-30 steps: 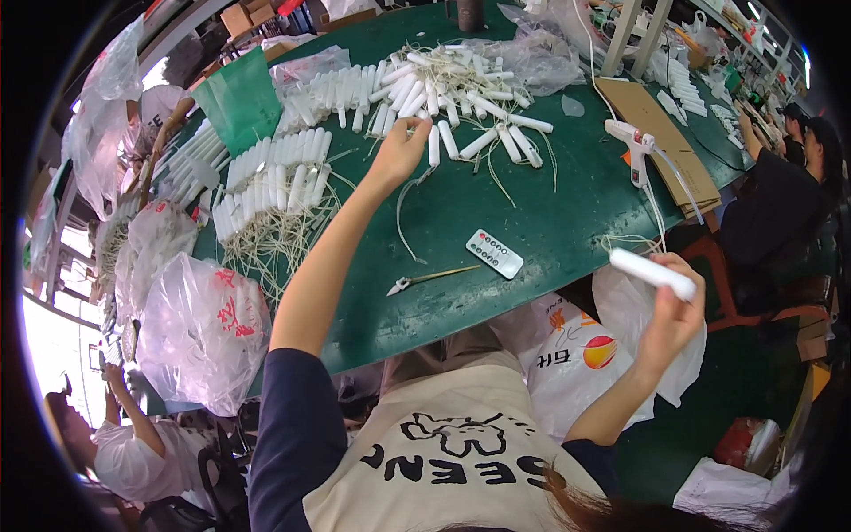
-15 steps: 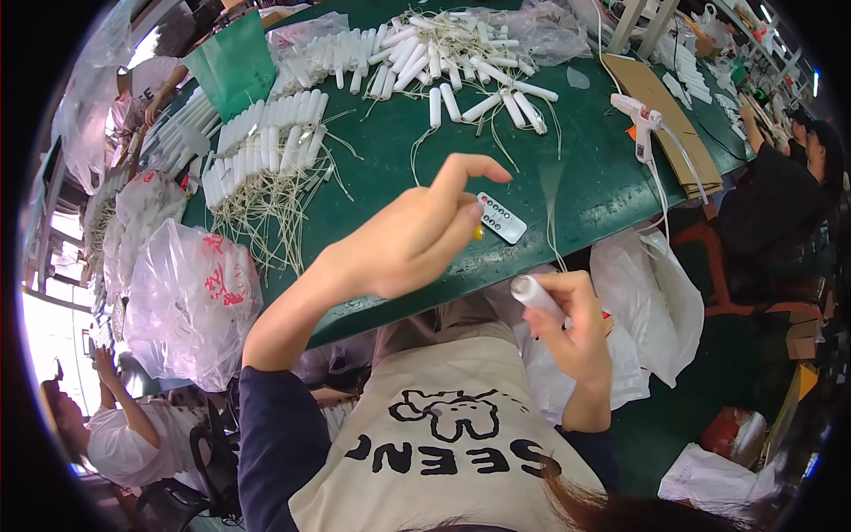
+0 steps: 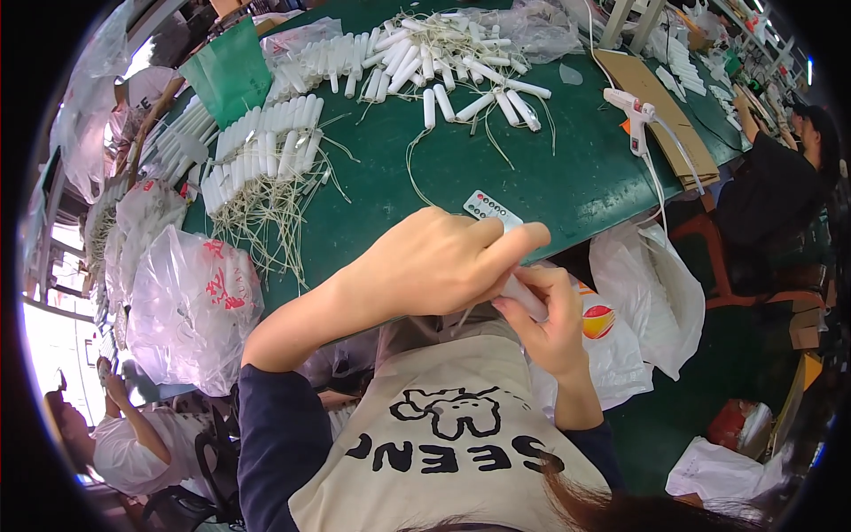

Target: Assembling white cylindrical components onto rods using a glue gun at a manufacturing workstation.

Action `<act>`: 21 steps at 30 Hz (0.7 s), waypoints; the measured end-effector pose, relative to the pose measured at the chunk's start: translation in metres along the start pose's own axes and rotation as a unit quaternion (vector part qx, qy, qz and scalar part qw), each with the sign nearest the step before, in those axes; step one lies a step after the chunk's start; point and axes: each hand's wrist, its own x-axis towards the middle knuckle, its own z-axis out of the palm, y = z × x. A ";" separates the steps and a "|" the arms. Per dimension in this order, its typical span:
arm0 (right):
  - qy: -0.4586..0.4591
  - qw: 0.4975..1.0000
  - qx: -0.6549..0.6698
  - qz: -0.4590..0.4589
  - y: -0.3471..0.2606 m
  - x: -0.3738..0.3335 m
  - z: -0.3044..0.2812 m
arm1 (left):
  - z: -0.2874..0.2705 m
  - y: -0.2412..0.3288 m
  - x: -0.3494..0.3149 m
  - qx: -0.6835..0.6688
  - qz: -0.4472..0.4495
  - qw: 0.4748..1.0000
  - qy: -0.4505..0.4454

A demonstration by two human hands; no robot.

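My right hand (image 3: 557, 324) is closed round a short white tube (image 3: 525, 300), held in front of my lap by the table edge. My left hand (image 3: 448, 263) reaches across to the tube's upper end with curled fingers. The fingertips hide what they grip there, if anything. A thin pale cord hangs below the left hand. Just beyond my hands, a small white remote control (image 3: 484, 205) lies on the green table (image 3: 372, 191), partly covered by the left hand.
White tubes with cords (image 3: 266, 146) lie in rows at the left, and a loose pile (image 3: 443, 58) lies at the back. A white glue gun (image 3: 635, 115) rests by a cardboard sheet (image 3: 656, 124) on the right. Plastic bags (image 3: 195, 306) flank me. Other people sit at both sides.
My left hand has moved right and down, from above the table onto the tube's end. The right hand has shifted slightly left and down, still holding the tube.
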 end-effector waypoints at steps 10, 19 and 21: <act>0.026 0.992 0.061 0.107 0.013 -0.014 0.011 | 0.001 -0.012 0.001 -0.160 -0.116 0.980 0.011; 0.018 0.992 0.069 0.100 0.016 -0.014 0.010 | 0.002 -0.006 0.007 -0.258 -0.127 0.956 -0.054; 0.015 0.994 0.059 0.088 0.019 -0.013 0.011 | 0.002 -0.006 0.006 -0.240 -0.136 0.956 -0.096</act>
